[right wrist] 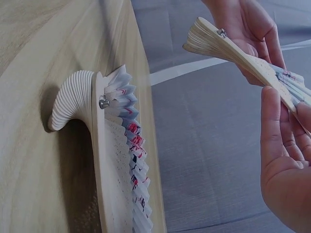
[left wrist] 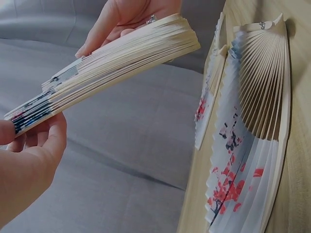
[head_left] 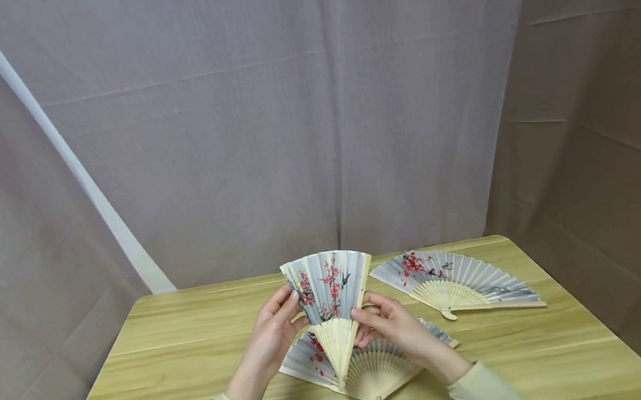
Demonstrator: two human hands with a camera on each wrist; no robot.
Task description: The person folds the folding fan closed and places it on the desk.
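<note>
A half-open fan (head_left: 330, 292) is held upright above the table (head_left: 184, 357), between the two hands and over a second fan (head_left: 371, 364) that lies spread flat on the wood; a third fan (head_left: 456, 280) lies open farther to the right, well apart from the hands. The left hand (head_left: 271, 339) is curled at the left guard, with thumb and fingertips pinching the edge of the leaf, as is confirmed in the left wrist view, where the folded pleats are seen nipped between thumb and fingers (left wrist: 48, 136). The right hand (head_left: 392, 324) is closed on the right guard near the ribs, its thumb laid along the outer stick. The held fan is judged to be very light, so little grip force should be needed. The slender wooden ribs can be expected to be stiff along their length yet easily snapped if bent sideways, and the printed leaf looks thin and soft, liable to crease or tear if pinched across the pleats. Hold is best taken on the two thicker outer guards or close to the rivet, where the sticks are bundled and strongest. The smooth wood may slip a little under dry fingers.
</note>
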